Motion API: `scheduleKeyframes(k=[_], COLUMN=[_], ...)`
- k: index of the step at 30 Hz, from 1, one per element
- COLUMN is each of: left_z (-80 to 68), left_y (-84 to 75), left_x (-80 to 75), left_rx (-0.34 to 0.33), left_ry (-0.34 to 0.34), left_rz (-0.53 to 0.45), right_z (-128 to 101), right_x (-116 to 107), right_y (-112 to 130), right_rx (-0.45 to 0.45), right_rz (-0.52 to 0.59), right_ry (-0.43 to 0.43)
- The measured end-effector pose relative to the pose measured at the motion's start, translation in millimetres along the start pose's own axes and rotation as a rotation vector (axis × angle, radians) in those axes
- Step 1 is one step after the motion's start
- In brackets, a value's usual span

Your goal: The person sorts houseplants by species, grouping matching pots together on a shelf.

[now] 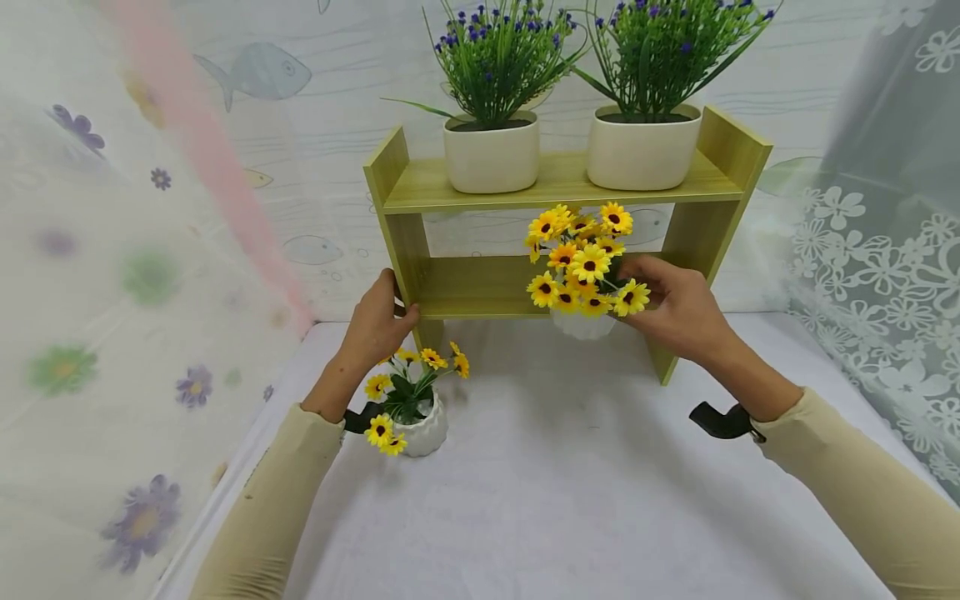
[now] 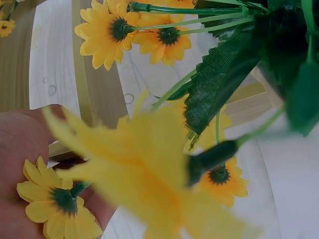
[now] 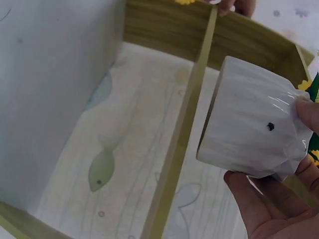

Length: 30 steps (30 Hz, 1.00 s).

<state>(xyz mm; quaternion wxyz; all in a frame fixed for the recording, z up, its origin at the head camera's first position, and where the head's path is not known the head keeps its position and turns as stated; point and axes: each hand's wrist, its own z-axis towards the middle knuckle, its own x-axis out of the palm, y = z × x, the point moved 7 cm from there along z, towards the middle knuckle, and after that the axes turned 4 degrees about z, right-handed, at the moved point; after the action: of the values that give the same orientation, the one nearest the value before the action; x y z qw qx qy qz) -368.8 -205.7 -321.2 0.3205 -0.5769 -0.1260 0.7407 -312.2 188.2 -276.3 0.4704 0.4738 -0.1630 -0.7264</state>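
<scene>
My right hand [image 1: 678, 304] holds a small white pot [image 3: 254, 117] of yellow artificial flowers [image 1: 588, 262] in front of the wooden shelf's lower board [image 1: 480, 287]. Thumb and fingers grip the pot near its rim in the right wrist view, where its plain base faces the shelf. On the other side, my left hand [image 1: 375, 321] grips the shelf's left side panel [image 1: 405, 246] near the lower board, thumb in front. A second white pot [image 1: 427, 432] with yellow flowers stands on the table beside my left forearm. Its blossoms [image 2: 169, 174] partly cover my left hand in the left wrist view.
Two larger cream pots [image 1: 491, 154] with purple-flowered plants stand on the shelf's top board [image 1: 562, 171]. A white cloth covers the table [image 1: 555, 483]. Patterned curtains [image 1: 135, 358] hang at left and right, and a fish-print sheet [image 1: 322, 167] hangs behind.
</scene>
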Motion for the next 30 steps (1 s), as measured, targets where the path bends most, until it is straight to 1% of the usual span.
scheduleKeyframes(k=[4,7,13,22,30], left_z=[0.6,0.9,0.0,-1.2,-2.3], left_y=[-1.3,-2.0,-1.7,-1.3,-0.8], left_x=[0.0,0.3,0.6,-0.6,-0.3], left_rx=[0.003,0.002,-0.007,-0.008,0.003], left_ry=[-0.002,-0.001,0.007,0.004,0.001], left_rz=[0.003,0.002,-0.003,0.002,-0.001], right_z=[4,7,12,19,20], right_x=[-5,-7,-11,-16,-14], right_y=[-11,-19,-33,-47,-48], right_rx=[0.06,0.089,0.146,0.187,0.182], right_rz=[0.008,0.022,-0.024,0.032,0.071], right_ry=[-0.013,-0.011,-0.03,-0.051,-0.072])
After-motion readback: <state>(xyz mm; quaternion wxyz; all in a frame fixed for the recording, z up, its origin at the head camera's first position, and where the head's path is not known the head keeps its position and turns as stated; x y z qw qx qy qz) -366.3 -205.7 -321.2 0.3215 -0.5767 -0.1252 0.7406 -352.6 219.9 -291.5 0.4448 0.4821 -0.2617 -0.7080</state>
